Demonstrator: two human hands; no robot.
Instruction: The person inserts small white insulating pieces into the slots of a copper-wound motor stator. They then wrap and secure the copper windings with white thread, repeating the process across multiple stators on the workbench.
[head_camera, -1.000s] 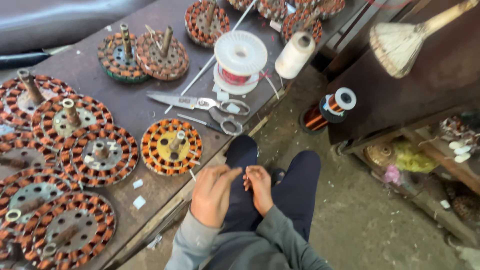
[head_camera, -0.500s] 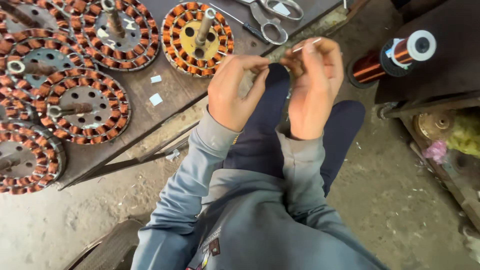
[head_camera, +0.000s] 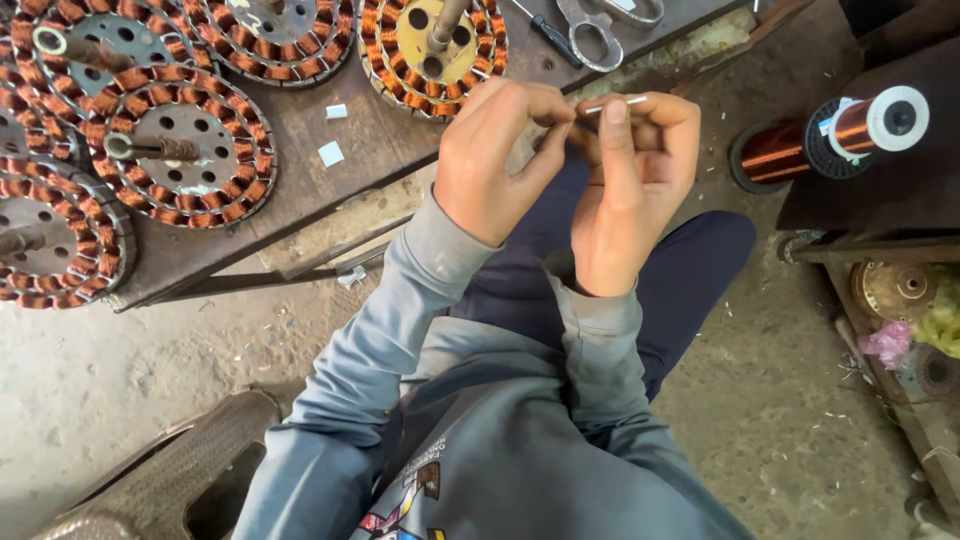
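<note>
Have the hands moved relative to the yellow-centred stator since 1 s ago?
Yes. Both hands, left hand and right hand, rose from the lap to the workbench edge, just below the yellow-centred stator.

left hand (head_camera: 492, 160), right hand (head_camera: 628, 185), fingertips pinched together

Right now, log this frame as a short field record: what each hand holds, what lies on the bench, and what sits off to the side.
left hand: raised in front of the body, fingertips pinching one end of a thin white sleeve
right hand: fingertips pinching the same sleeve
bench: dark worktop carrying several stators wound with copper wire
nearest stator: yellow core, shaft upright, just beyond the hands
scissors: on the bench, partly cut off by the frame edge
white scraps: two small pieces on the bench
copper wire spool: lying on its side to the right
</note>
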